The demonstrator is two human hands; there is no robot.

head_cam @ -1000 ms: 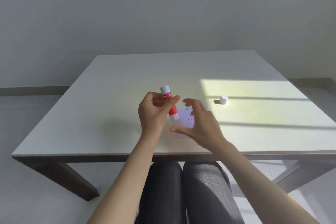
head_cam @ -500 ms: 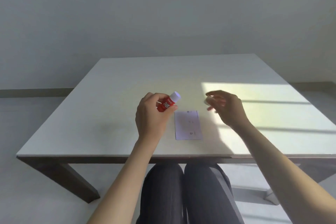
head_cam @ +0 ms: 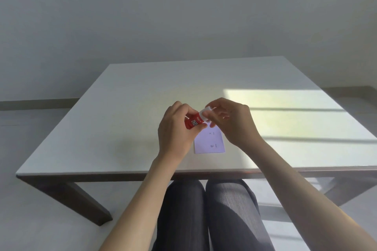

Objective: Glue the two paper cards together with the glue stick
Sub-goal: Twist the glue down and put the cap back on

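Note:
A red glue stick lies tilted in my left hand, its white end pointing right and up. My right hand pinches the white cap at that end, right against the stick. Both hands hover above the table. Under them a white paper card with small marks lies flat on the table, near the front edge. I see one card outline only; whether a second card lies beneath it is not visible.
The white table has dark legs and a front edge close to my knees. A bright patch of sunlight covers its right part. The grey wall stands behind it.
My right hand picked the white cap up from the table's right side and brought it left to the glue stick's end. My left hand tipped the stick from upright to slanted.

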